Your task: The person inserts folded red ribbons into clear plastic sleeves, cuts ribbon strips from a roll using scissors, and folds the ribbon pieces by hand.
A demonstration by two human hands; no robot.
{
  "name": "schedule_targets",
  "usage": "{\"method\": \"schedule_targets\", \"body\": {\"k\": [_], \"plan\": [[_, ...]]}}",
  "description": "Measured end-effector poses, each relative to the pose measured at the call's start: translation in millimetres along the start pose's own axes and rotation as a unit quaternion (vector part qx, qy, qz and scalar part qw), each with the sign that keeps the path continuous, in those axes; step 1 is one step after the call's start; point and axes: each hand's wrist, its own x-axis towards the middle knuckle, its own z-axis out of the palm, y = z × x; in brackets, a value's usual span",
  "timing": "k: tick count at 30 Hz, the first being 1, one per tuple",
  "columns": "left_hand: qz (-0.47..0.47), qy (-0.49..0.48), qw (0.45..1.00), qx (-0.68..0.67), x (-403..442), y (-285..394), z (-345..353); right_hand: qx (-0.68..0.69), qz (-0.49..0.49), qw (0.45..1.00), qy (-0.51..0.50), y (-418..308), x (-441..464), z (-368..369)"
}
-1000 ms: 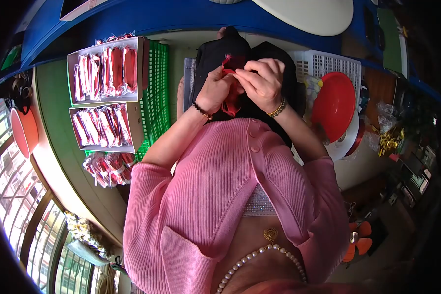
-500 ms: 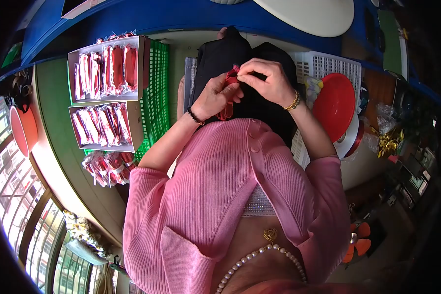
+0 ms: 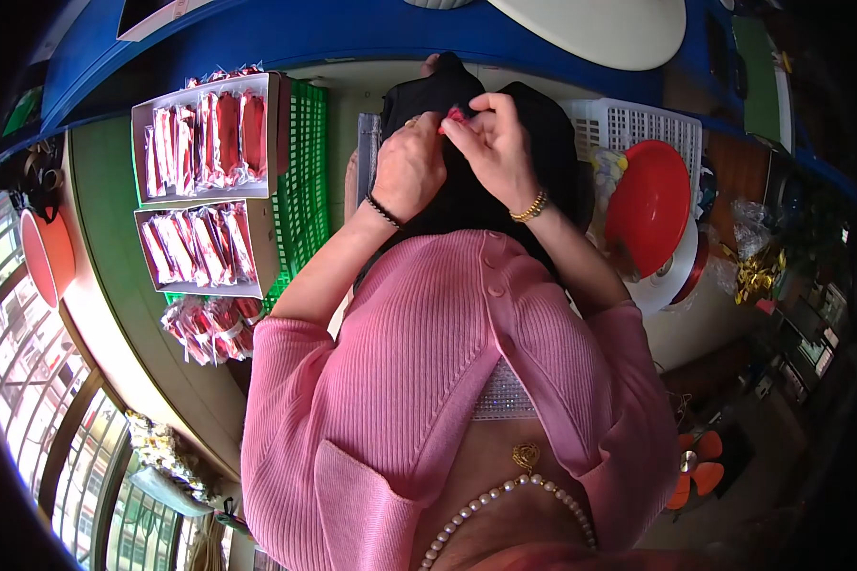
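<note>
Above my lap, both hands meet at a small red piece of ribbon (image 3: 454,118), of which only a crumpled bit shows between my fingertips. My left hand (image 3: 409,167) is closed round its lower part, the back of the hand turned up and hiding most of what it grips. With thumb and forefinger, my right hand (image 3: 493,147) pinches the ribbon's upper end. The other right fingers are curled above. Black trousers (image 3: 533,171) lie behind the hands.
At left, two boxes (image 3: 269,133) of wrapped red packets rest by a green basket (image 3: 305,162); more bundled packets (image 3: 209,328) lie below. At right, a red bowl (image 3: 649,209) sits by a white basket (image 3: 624,119) and a reel (image 3: 671,276). A white round stool-like top (image 3: 609,29) stands ahead.
Both hands have moved slightly away from my body. My left hand has turned over, knuckles up, and the red loop that hung beneath it is now hidden.
</note>
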Motion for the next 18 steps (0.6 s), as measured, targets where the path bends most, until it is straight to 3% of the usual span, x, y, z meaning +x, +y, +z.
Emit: {"method": "schedule_targets", "body": {"k": [1,4,7,9,12,15,18], "plan": [[0.064,0.047,0.992,0.095,2,4,1,0.0,0.0,1.0,0.002,2,3,4],[0.049,0.019,0.984,0.169,0,4,12,-0.144,-0.038,0.988,0.034,5,11,11],[0.035,0.009,0.98,0.197,-2,9,12,-0.133,-0.108,0.985,0.028,12,13,9],[0.038,-0.01,0.994,0.105,-8,14,7,-0.137,-0.122,0.983,-0.013,9,13,1],[-0.002,-0.134,0.984,-0.119,3,9,-31,-0.135,-0.131,0.977,-0.095,-5,13,-18],[0.0,-0.244,0.957,-0.156,24,-12,-56,-0.126,-0.141,0.969,-0.161,-20,14,-28],[-0.134,-0.403,0.793,-0.437,30,-26,-57,-0.105,-0.159,0.954,-0.233,-32,15,-30]]}}
